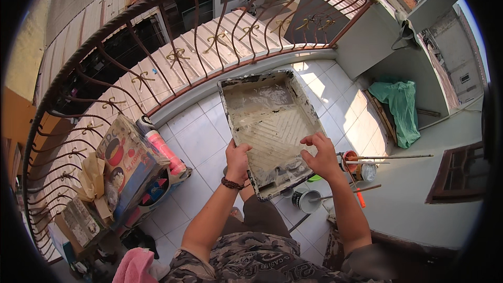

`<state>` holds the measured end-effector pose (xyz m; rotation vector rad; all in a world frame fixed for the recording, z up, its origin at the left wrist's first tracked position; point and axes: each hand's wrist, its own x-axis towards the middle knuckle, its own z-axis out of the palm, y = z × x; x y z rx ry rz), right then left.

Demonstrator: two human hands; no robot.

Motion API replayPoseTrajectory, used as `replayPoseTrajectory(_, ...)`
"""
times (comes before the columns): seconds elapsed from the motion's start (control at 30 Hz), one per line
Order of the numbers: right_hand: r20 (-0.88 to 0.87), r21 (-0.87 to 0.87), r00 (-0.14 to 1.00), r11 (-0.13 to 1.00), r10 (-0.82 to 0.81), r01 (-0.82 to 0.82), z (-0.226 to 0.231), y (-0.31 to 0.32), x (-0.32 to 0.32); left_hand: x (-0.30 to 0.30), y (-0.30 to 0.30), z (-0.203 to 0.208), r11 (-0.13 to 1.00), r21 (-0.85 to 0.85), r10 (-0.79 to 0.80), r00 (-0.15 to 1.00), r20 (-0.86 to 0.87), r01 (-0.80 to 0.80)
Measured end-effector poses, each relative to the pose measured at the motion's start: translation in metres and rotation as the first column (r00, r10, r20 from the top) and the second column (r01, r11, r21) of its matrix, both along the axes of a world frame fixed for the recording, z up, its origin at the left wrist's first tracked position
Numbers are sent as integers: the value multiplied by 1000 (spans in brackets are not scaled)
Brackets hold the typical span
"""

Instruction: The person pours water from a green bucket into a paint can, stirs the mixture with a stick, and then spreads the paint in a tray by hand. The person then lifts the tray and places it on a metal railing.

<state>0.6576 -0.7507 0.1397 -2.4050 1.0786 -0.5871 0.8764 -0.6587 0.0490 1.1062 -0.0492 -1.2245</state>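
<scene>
My left hand (237,164) grips the left edge of a paint tray (272,128), its thumb over the rim. The tray is dark under a crust of beige paint, with a ribbed slope and a well at the far end. It is held up in front of my body, above the tiles. Over the tray's right side hovers my right hand (320,154), thumb and fingers curved and apart, with nothing visible between them. Whether its fingertips touch the tray I cannot tell. Glossy, wrinkled patches of paint show in the well and at the near right corner.
A curved metal railing (188,76) borders the white tiled floor (196,136). At left stand a large printed carton (139,170) and a pink roll (165,152). On the right are a paint bucket (306,200), pots with sticks, and a green cloth (399,107).
</scene>
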Motion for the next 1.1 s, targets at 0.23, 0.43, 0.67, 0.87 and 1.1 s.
replayPoseTrajectory(0.23,-89,39,983,985,-163,167,28,-97,11,18,-123,41,997,-18,-75,996,-39,74)
replayPoseTrajectory(0.43,-83,33,966,968,-247,250,82,-183,52,48,-224,88,991,-101,-91,996,24,93)
replayPoseTrajectory(0.67,14,2,946,946,-324,324,175,-258,90,94,-335,173,971,-136,-195,980,31,198)
replayPoseTrajectory(0.87,66,-203,966,945,-250,258,268,-314,143,167,-421,266,944,-222,-264,962,-64,245)
replayPoseTrajectory(1.1,491,-43,813,923,-314,383,316,-386,232,312,-501,339,920,-207,-329,942,59,334)
